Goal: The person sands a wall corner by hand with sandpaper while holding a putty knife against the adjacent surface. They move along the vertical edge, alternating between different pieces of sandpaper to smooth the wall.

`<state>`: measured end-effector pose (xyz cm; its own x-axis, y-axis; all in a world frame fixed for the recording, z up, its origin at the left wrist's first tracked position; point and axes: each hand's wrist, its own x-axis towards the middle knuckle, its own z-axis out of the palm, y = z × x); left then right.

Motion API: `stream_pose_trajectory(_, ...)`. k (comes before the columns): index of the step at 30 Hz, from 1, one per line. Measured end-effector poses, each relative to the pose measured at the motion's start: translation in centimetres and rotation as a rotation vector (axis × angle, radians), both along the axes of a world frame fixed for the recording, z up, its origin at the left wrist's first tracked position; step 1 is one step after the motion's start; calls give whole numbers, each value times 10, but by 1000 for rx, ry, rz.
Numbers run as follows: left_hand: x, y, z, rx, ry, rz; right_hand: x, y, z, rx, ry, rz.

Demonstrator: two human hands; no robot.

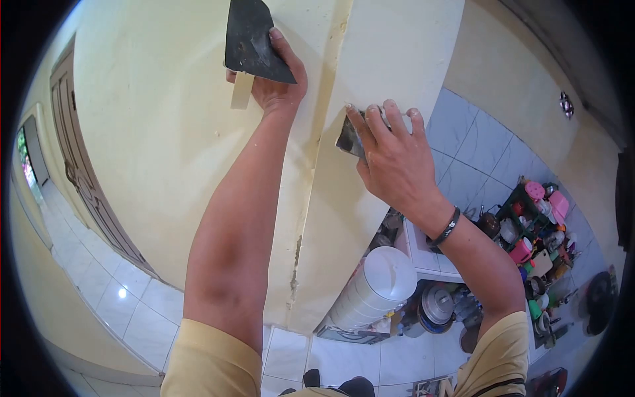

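Note:
High against the cream wall [152, 86], my left hand [291, 69] grips a dark, flat trowel [254, 46]. Its plate is smeared, and a short pale strip [242, 90] sticks out beneath it. My right hand [397, 152] holds a small dark putty scraper [348, 137] against the face of the pale pillar [377, 59], with the fingers laid over its back. The fingertips are whitened with a pale smear. Between the two hands, a rough vertical seam [311, 159] runs down the wall's corner, chipped near its lower end [294, 264].
A brown wooden door [83, 145] stands at the left above white floor tiles [135, 314]. Below right of the pillar are a white bucket [387, 274] and a lidded metal pot [436, 304]. Crowded kitchenware [539, 231] fills the counter at the right.

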<state>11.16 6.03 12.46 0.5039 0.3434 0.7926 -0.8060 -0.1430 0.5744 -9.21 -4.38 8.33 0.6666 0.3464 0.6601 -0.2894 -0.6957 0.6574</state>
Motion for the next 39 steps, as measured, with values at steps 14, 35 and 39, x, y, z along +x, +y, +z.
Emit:
stream_pose_trajectory(14, 12, -6, -2, -49, -53, 37, 5, 0, -4, -71, -30, 11)
stream_pose_trajectory(35, 20, -8, -2, -26, -53, 129, 5, 2, -5, -88, -26, -12)
stream_pose_trajectory(39, 7, -3, -1, -31, -22, 40, 4, 2, -5, -96, -27, -39)
